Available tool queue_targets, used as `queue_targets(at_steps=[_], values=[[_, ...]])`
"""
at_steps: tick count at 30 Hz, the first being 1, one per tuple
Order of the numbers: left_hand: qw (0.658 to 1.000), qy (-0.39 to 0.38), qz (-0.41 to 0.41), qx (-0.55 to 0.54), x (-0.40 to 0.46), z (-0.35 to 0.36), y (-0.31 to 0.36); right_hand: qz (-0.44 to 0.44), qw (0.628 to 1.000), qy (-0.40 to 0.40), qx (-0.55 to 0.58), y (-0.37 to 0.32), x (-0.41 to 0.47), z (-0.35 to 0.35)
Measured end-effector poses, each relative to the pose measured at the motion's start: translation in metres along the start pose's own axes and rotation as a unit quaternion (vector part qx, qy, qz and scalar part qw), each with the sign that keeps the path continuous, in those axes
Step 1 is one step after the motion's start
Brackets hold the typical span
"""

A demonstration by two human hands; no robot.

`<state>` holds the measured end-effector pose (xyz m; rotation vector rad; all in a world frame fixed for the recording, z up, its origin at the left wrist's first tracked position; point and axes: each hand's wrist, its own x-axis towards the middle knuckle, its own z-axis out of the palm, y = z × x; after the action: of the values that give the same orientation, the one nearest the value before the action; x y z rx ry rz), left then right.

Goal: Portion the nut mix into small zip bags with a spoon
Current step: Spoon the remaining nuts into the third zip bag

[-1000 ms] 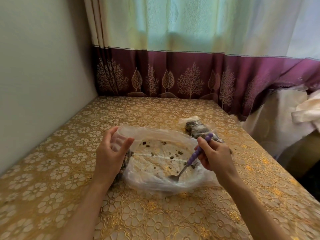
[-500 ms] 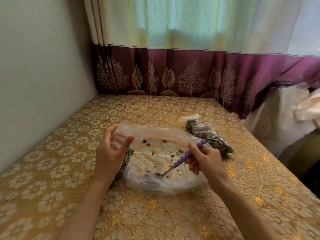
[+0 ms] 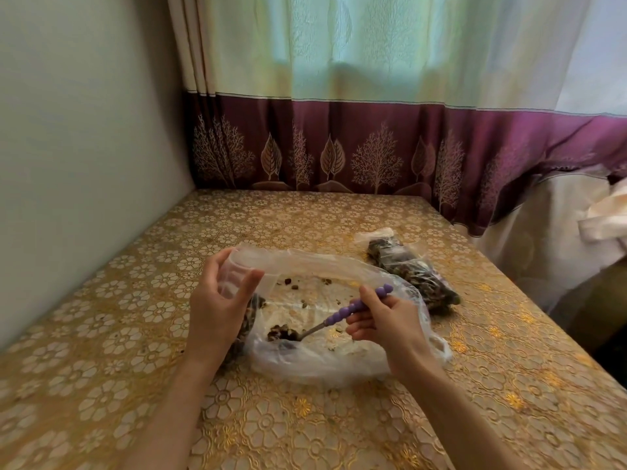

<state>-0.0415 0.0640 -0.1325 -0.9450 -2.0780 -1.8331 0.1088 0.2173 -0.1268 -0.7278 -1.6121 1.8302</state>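
Over big bag (image 3: 325, 361): right hand (image 3: 386, 325) grip clasps spoon (image 3: 339, 317); left hand (image 3: 217, 300) pinches small bag (image 3: 237, 276).

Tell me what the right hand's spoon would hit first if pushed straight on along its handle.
Probably the small zip bag gripped by the left hand; the spoon in the right hand points left at it, though depth is unclear.

The surface is covered by a gold floral-patterned tablecloth (image 3: 305, 429). A large crumpled clear plastic bag (image 3: 325, 361) with scattered nut crumbs is laid on it near the middle. A small filled clear bag of dark nut mix (image 3: 412, 269) is laid just beside it, toward the far right.
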Motion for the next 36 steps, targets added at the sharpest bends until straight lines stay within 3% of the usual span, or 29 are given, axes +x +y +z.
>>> queue_targets(at_steps=[17, 22, 30, 33, 36], values=[[1.0, 0.002, 0.004, -0.001, -0.003, 0.001, 0.005, -0.144, 0.983, 0.085, 0.079, -0.062, 0.019, -0.007], [1.0, 0.002, 0.007, -0.004, -0.002, 0.002, 0.002, -0.203, 0.978, 0.016, 0.043, -0.072, 0.017, 0.02], [0.999, 0.029, -0.008, -0.016, 0.0, 0.003, -0.004, -0.348, 0.932, -0.092, -0.05, -0.065, 0.006, 0.051], [0.999, 0.039, -0.006, -0.011, 0.0, 0.002, -0.003, -0.346, 0.932, -0.104, -0.035, -0.064, 0.005, 0.048], [0.999, 0.039, -0.011, -0.014, 0.0, -0.001, 0.001, -0.323, 0.944, -0.062, 0.002, -0.063, 0.008, 0.04]])
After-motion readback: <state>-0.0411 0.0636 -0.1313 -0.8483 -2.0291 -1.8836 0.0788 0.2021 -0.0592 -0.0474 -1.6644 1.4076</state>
